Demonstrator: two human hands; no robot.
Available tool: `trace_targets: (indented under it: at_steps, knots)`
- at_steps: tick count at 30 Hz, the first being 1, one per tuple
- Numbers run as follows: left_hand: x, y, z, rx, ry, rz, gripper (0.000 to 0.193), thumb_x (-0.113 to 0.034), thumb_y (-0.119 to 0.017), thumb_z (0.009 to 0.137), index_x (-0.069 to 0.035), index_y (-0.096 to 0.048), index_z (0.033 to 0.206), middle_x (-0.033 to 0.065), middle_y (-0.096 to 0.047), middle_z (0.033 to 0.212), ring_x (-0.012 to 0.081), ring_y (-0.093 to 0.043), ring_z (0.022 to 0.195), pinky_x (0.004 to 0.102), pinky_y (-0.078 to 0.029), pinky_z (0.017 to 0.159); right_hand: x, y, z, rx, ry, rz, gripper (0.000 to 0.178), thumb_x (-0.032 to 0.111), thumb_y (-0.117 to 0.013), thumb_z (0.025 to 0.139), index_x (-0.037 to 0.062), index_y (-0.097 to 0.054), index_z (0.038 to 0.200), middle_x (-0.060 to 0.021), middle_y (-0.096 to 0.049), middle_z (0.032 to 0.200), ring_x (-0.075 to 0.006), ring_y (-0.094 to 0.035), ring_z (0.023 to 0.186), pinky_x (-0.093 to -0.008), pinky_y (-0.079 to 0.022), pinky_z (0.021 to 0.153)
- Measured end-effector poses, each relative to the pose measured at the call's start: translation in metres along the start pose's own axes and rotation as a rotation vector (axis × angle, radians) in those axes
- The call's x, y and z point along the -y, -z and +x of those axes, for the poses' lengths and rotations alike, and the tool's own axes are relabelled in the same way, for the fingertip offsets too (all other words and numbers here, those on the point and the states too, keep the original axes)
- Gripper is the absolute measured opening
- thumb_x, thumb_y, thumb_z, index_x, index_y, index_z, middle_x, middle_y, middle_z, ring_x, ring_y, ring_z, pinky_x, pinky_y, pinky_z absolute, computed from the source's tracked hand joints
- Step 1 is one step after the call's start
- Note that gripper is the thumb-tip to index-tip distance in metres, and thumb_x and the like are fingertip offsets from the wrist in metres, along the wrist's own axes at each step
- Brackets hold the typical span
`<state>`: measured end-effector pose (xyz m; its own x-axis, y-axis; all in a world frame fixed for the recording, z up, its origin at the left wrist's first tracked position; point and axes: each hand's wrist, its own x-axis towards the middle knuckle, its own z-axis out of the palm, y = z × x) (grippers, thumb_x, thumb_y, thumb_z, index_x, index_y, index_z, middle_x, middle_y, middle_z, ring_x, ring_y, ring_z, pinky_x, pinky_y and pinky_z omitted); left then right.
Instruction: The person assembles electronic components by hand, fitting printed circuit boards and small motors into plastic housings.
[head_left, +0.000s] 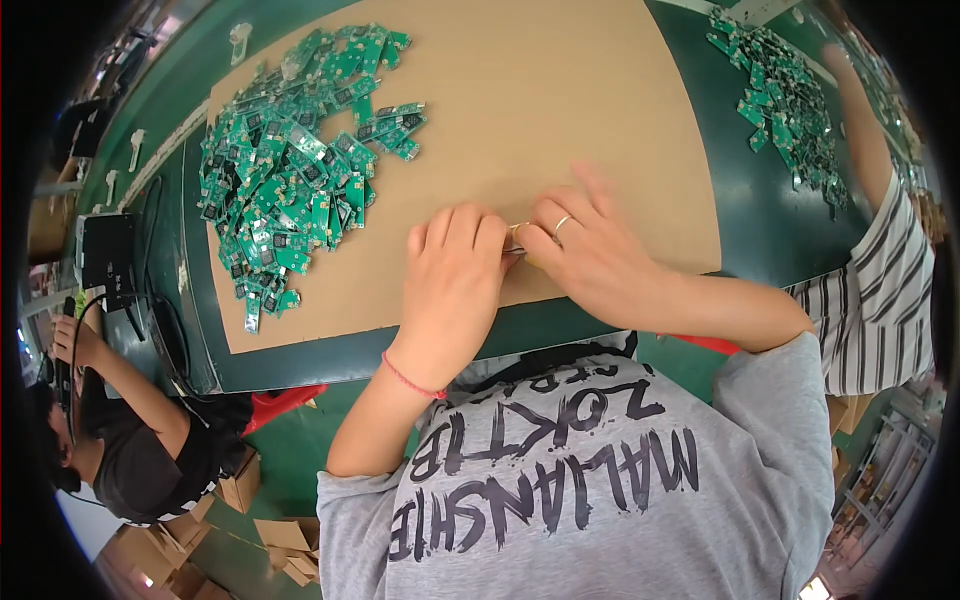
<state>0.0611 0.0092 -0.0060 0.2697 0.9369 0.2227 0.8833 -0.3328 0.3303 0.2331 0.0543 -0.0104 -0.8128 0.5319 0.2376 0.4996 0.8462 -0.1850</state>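
Left hand [452, 275] and right hand [588, 250]: fingers [490, 235] pinch a small, mostly hidden piece [514, 250]; light, steady pressure seems best.

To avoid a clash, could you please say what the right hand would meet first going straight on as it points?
The right hand would likely meet the left hand, just past the small piece between them; depth is unclear.

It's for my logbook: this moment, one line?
left hand: holding small piece, mostly hidden; right hand: holding same piece; green circuit boards: heaped on cardboard
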Motion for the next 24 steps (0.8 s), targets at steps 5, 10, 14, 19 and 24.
trace_targets:
  at_steps: [5, 10, 14, 19, 24]
  knots:
    - [0.006, 0.004, -0.004, -0.019, 0.076, -0.197, 0.027, -0.019, -0.065, 0.074, -0.006, -0.053, 0.095, 0.0067, -0.052, 0.094, 0.0231, -0.049, 0.09, 0.0349, -0.036, 0.076, -0.018, -0.013, 0.001, -0.059, 0.125, 0.257, 0.02, 0.001, -0.058, 0.069, 0.0029, -0.05, 0.087, -0.0102, -0.05, 0.094, -0.0249, -0.048, 0.103, -0.0492, -0.031, 0.1]
    - [0.055, 0.027, 0.0, -0.299, 0.226, 0.056, 0.031, -0.019, -0.066, 0.074, -0.008, -0.056, 0.101, 0.0074, -0.056, 0.089, 0.0254, -0.051, 0.085, 0.0366, -0.038, 0.073, -0.021, -0.018, -0.002, -0.1, 0.105, 0.441, 0.019, -0.002, -0.063, 0.069, 0.0032, -0.051, 0.084, -0.0085, -0.055, 0.09, -0.0251, -0.053, 0.093, -0.0481, -0.033, 0.099]
    - [0.072, 0.031, 0.0, -0.17, 0.371, 0.276, 0.03, -0.013, -0.066, 0.073, -0.008, -0.057, 0.101, 0.0074, -0.057, 0.085, 0.0248, -0.051, 0.081, 0.0379, -0.039, 0.072, -0.019, -0.016, 0.0, -0.091, 0.124, 0.481, 0.018, -0.001, -0.063, 0.071, 0.0035, -0.052, 0.084, -0.0071, -0.056, 0.086, -0.0245, -0.055, 0.089, -0.0479, -0.033, 0.099]
    - [0.063, 0.034, 0.011, -0.134, 0.382, -0.027, 0.029, -0.007, -0.065, 0.073, -0.008, -0.057, 0.101, 0.0061, -0.056, 0.082, 0.0203, -0.052, 0.075, 0.033, -0.041, 0.067, -0.017, -0.012, 0.0, -0.095, 0.153, 0.489, 0.017, 0.0, -0.062, 0.072, 0.0037, -0.053, 0.086, -0.0062, -0.056, 0.086, -0.0225, -0.055, 0.085, -0.0478, -0.033, 0.099]
    - [0.046, 0.008, -0.005, -0.2, 0.531, -0.818, 0.02, -0.004, -0.065, 0.074, -0.004, -0.052, 0.09, 0.0029, -0.054, 0.077, 0.0127, -0.05, 0.071, 0.0271, -0.038, 0.062, -0.017, -0.01, 0.0, -0.081, 0.073, 0.594, 0.016, 0.004, -0.06, 0.072, 0.0041, -0.053, 0.088, -0.0045, -0.055, 0.078, -0.0208, -0.054, 0.079, -0.0454, -0.033, 0.098]
